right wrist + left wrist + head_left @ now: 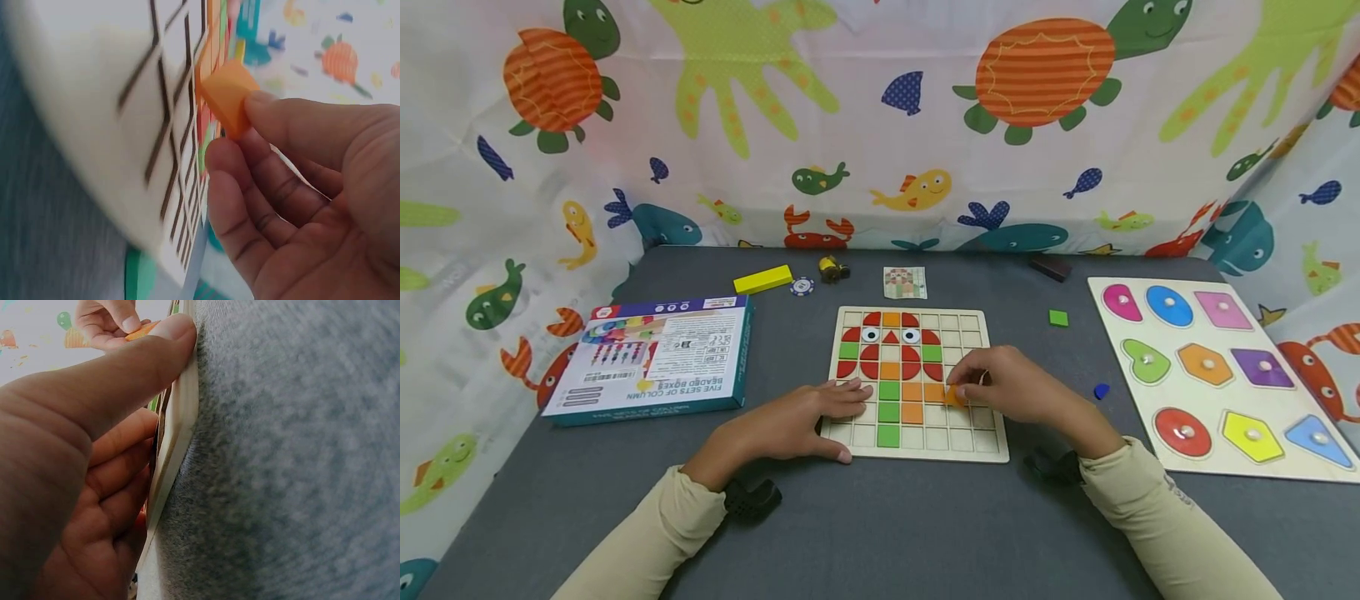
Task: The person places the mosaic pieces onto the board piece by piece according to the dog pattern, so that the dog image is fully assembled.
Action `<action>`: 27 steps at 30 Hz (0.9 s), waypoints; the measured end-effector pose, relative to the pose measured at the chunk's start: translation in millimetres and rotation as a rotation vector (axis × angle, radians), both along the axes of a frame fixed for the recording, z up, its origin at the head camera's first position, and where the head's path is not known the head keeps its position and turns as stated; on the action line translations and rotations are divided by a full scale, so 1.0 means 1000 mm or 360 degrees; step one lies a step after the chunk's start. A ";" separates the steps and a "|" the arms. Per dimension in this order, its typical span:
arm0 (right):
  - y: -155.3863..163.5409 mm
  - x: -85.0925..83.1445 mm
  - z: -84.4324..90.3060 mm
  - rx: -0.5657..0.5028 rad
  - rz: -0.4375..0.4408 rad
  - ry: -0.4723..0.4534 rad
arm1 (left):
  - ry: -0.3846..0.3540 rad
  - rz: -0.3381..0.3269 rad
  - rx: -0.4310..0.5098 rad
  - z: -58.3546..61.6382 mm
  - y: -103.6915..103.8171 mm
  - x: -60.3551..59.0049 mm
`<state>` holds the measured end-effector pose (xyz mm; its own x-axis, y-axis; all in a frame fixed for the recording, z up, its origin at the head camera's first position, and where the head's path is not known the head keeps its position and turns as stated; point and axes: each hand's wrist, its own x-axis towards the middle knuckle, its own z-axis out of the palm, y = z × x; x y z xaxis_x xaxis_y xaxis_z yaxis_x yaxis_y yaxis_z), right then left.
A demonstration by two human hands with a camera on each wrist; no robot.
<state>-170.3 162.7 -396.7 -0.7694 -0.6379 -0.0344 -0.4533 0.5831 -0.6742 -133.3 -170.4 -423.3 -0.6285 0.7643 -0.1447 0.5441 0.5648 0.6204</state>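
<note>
A wooden grid board [960, 439] lies on the dark table, part of its cells filled with red, green and orange tiles and two eye pieces. My left hand [805, 417] rests at the board's left side, fingers on its surface and thumb by the front edge, as the left wrist view also shows. Between thumb and fingers, my right hand [1011, 385] pinches an orange square tile [230, 94]. The tile is at the board's right half, beside a row of orange tiles [922, 392]. In the right wrist view it is tilted against the grid; whether it touches cannot be told.
A flat game box [651, 358] lies on the left, a wooden shape puzzle [1165, 417] on the right. Along the back are a yellow block [763, 279], a poker chip [802, 286] and a picture card [905, 282]. A green tile [1057, 317] and a blue piece [1101, 391] lie loose.
</note>
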 end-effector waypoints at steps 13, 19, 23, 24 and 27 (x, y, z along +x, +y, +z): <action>-0.037 0.008 -0.005 0.0201 0.0216 0.0091 | 0.0000 0.0000 0.0003 0.001 0.000 0.000; -0.029 0.006 -0.011 0.0125 0.0078 0.0085 | -0.0016 0.0003 -0.0001 0.002 0.000 0.001; -0.008 0.001 -0.007 0.0131 -0.0075 0.0140 | -0.0004 -0.0009 0.0010 0.002 0.001 0.001; -0.002 -0.001 -0.007 0.0141 -0.0109 0.0174 | -0.0004 -0.0010 0.0010 0.002 0.001 0.001; 0.015 -0.003 -0.007 0.0201 -0.0194 0.0267 | -0.0003 -0.0009 0.0010 0.002 0.000 0.001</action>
